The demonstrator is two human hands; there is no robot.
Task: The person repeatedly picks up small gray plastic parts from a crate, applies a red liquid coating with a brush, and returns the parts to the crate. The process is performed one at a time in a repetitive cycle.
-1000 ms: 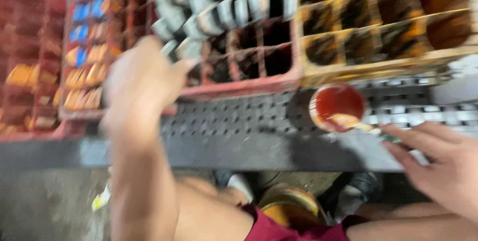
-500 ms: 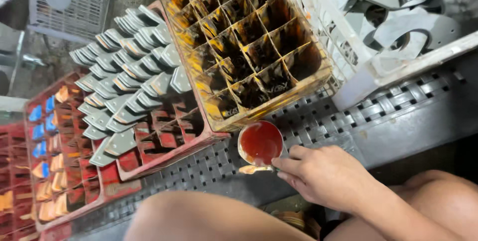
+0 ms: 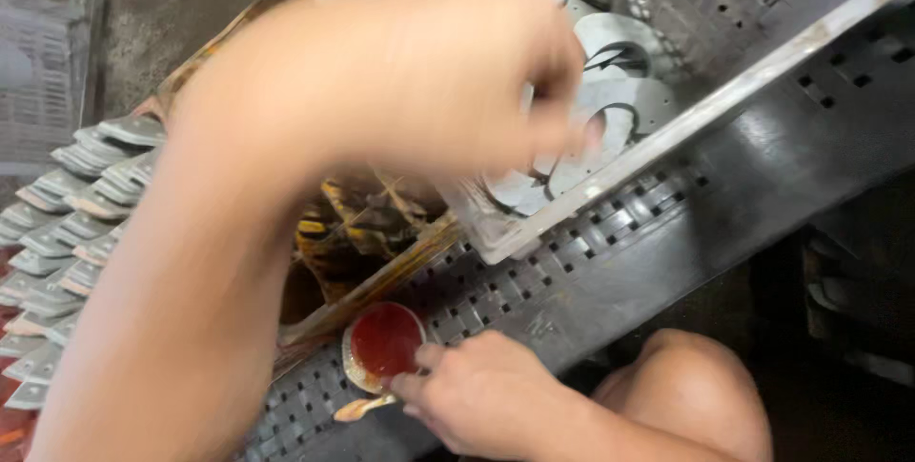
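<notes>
My left hand (image 3: 429, 71) is stretched across the view, blurred, with its curled fingers over the flat grey metal parts (image 3: 624, 100) in a white plastic crate (image 3: 686, 123). Whether it grips a part is unclear. My right hand (image 3: 486, 395) rests low on the perforated dark metal bench (image 3: 620, 252), next to a small cup of red liquid (image 3: 386, 340). It pinches a small pale-tipped stick (image 3: 357, 410) that pokes out to the left below the cup.
A stained yellow divided crate (image 3: 372, 224) lies partly hidden behind my left arm. Rows of grey metal pieces (image 3: 71, 205) stand at the left. My bare knee (image 3: 691, 386) is under the bench edge at lower right.
My left arm has swung up and right, from the rows of pieces to the white crate. The camera has turned right. My right hand stays by the red cup.
</notes>
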